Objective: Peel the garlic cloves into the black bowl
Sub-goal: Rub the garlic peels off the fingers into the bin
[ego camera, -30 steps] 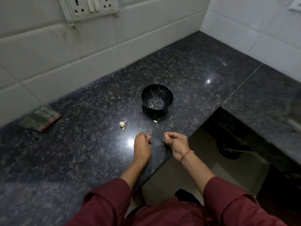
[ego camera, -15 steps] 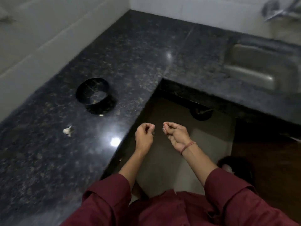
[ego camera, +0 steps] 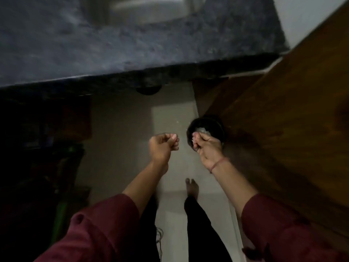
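Over the floor, right hand pinching a garlic scrap, left hand curled just beside

**Surface findings**

Counter is showing dark speckled stone, polished. Sink is reading as dull metal, though blurred. Panel is presenting brown wood with a slight sheen. Floor is appearing as smooth, pale tile. Sleeves are showing matt maroon cloth.

Speckled dark granite countertop running across the top, blurred steel sink sitting in it, pale tiled floor lying below, bare foot standing on it, round dark container, possibly a bin, resting there beside wooden panel.
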